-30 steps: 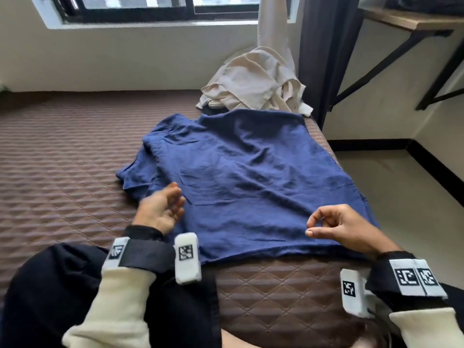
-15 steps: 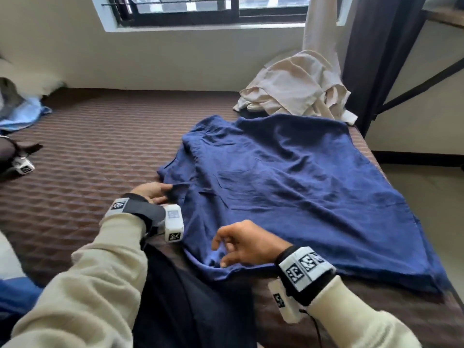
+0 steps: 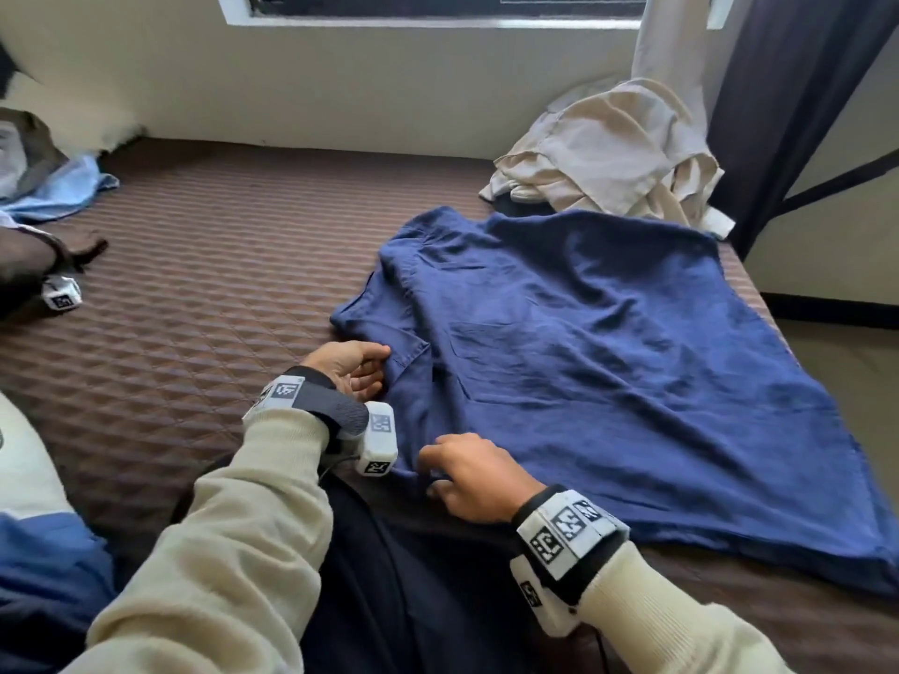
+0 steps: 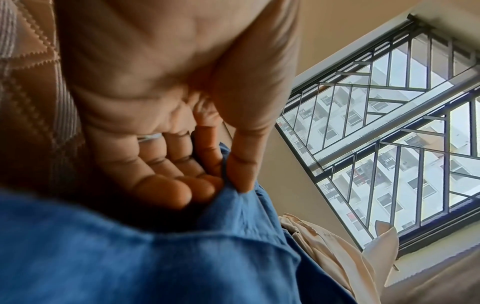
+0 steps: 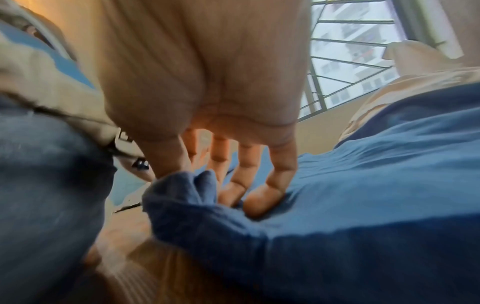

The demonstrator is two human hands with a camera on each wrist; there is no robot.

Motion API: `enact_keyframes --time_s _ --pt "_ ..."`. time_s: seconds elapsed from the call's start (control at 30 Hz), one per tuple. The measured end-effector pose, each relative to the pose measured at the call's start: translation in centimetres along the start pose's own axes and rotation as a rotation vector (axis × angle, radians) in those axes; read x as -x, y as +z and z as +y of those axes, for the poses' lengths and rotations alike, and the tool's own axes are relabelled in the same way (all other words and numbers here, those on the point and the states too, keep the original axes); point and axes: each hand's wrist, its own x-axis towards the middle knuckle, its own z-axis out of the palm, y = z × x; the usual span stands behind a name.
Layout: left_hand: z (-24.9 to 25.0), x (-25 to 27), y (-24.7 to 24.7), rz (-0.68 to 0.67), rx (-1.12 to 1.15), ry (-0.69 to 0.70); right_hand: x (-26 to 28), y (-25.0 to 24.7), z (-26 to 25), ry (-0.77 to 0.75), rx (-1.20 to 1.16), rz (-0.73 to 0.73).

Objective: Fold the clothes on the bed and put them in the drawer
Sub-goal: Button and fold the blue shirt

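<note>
A navy blue shirt (image 3: 608,372) lies spread flat on the brown quilted bed (image 3: 194,294). My left hand (image 3: 357,369) pinches the shirt's left side edge between thumb and fingers; the left wrist view shows the blue cloth (image 4: 233,205) caught under my thumb (image 4: 241,170). My right hand (image 3: 467,474) is at the shirt's near left corner, where a bunch of blue fabric (image 5: 182,191) sits between the thumb and curled fingers (image 5: 262,197) that press down on the cloth. A crumpled beige garment (image 3: 613,158) lies beyond the shirt by the window.
Light blue and grey clothes (image 3: 53,187) lie at the bed's far left, beside a dark item with a white marker block (image 3: 61,294). The bed's right edge drops to the floor (image 3: 846,381). A dark curtain (image 3: 778,114) hangs at the far right corner.
My right hand crossed from the shirt's near right side to its near left corner and took hold of the cloth. My left hand reached the side edge and pinched it.
</note>
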Motion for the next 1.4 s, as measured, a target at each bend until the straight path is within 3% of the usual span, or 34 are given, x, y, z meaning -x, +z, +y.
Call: enact_keyframes --time_s 0.07,0.13,0.2,0.33,0.37,0.43,0.5,0.6,0.73,0.9,1.07,1.27,1.4 --pt "0.0 0.0 -0.3 0.024 0.045 0.004 1.2 -0.8 0.7 -0.148 -0.243 0.206" --pt "0.1 0.4 -0.4 0.017 0.084 -0.005 2.9 -2.2 1.3 -0.198 -0.563 0.398" --pt "0.3 0.7 -0.4 0.014 0.095 -0.008 4.4 -3.7 2.0 -0.202 -0.764 0.396" --pt "0.6 1.2 -1.1 0.052 0.201 -0.021 5.9 -3.9 3.4 -0.185 -0.596 -0.103" --pt "0.7 1.4 -1.2 0.063 0.241 -0.027 6.0 -3.6 3.8 -0.141 -0.606 -0.137" --pt "0.7 1.0 -1.4 0.106 0.249 -0.001 6.1 -3.3 4.9 -0.033 -0.694 -0.019" --pt "0.6 0.7 -1.2 0.13 0.215 0.048 5.9 -3.6 6.5 0.142 -0.808 0.222" --pt "0.4 1.4 0.1 0.009 0.087 0.04 5.8 -4.6 10.1 0.394 -0.683 0.483" --pt "0.2 0.7 1.4 -0.03 -0.07 0.032 7.1 -5.0 13.9 0.594 -0.663 0.3" --pt "0.4 -1.1 1.1 0.095 -0.16 0.04 7.7 -5.3 14.7 0.628 -0.761 0.236" --pt "2.5 -2.0 -1.7 0.215 0.025 0.131 7.1 -4.9 14.7 0.632 -0.677 0.233" --pt "0.9 -4.0 -5.8 0.336 0.164 0.12 7.3 -4.7 15.1 0.62 -0.668 0.232" --pt "0.7 -2.8 -3.2 0.134 0.102 0.1 7.3 -4.1 15.4 0.598 -0.601 0.25"
